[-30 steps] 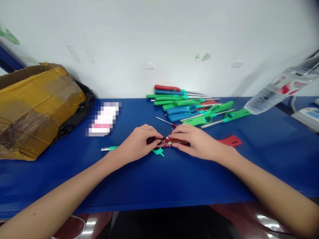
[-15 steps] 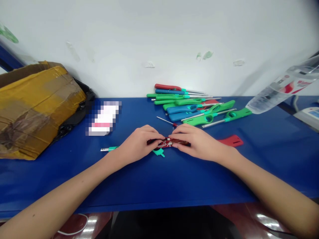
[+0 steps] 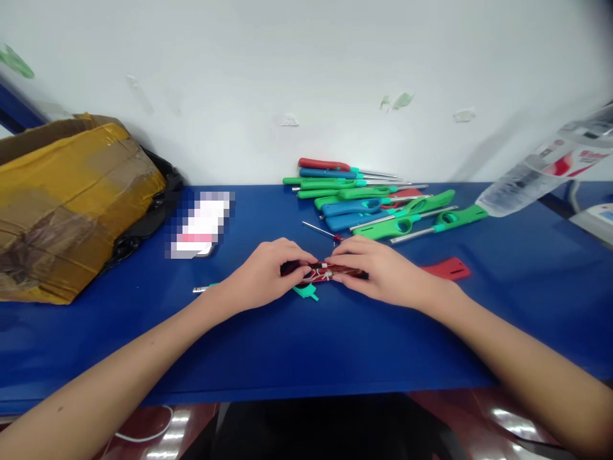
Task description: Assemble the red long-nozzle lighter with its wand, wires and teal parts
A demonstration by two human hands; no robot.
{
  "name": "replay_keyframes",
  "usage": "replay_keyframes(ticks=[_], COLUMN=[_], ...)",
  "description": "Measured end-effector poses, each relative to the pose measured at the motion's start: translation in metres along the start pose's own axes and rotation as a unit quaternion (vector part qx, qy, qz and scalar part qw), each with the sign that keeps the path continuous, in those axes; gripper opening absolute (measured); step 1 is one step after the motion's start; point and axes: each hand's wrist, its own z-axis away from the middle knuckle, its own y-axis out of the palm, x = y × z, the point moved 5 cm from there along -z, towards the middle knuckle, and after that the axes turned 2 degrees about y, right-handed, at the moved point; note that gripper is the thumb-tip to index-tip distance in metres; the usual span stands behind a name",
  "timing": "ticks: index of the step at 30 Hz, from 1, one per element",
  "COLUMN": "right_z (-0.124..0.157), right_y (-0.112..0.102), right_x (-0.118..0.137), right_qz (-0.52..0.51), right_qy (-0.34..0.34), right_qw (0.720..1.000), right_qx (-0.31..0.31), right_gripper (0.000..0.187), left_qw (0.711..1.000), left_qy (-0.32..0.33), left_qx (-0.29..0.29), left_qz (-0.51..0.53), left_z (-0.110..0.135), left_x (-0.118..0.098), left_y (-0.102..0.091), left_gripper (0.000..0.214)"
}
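Casing [image 3: 320, 271], red, open (white wires [image 3: 328, 276] inside)

We appear to be in a workshop: on our glossy blue table [image 3: 268, 358] against a marked white wall [image 3: 230, 76], an opened red plastic casing [image 3: 322, 272] bares its insides near a thin red-handled screwdriver [image 3: 320, 230] and heaped long-nozzled red, blue and green plastic lighters [image 3: 349, 207].

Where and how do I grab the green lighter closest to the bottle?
Probably by its wide green handle, from the near side, pinching across the long edges: the thin metal rod points left, and the bottle crowds the handle's right end.
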Motion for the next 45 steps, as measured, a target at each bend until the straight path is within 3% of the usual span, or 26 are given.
replay_keyframes(ticks=[18, 37, 45], right_z=[0.000, 0.000, 0.001], right_y=[0.000, -0.001, 0.000], right_x=[0.001, 0.001, 0.002], right_qz=[-0.028, -0.024, -0.016], right_qy=[-0.031, -0.017, -0.022], right_qw=[0.998, 0.999, 0.999], right_qx=[-0.053, -0.034, -0.035], right_gripper=[0.015, 0.017, 0.017], left_qw=[0.999, 0.996, 0.997], left_qy=[-0.037, -0.052, -0.058], left_qx=[-0.033, -0.073, -0.044], left_qz=[0.022, 0.019, 0.034], left_z=[0.000, 0.001, 0.002], left_x=[0.004, 0.005, 0.007], left_y=[-0.004, -0.016, -0.022], left_gripper=[0.021, 0.018, 0.022])
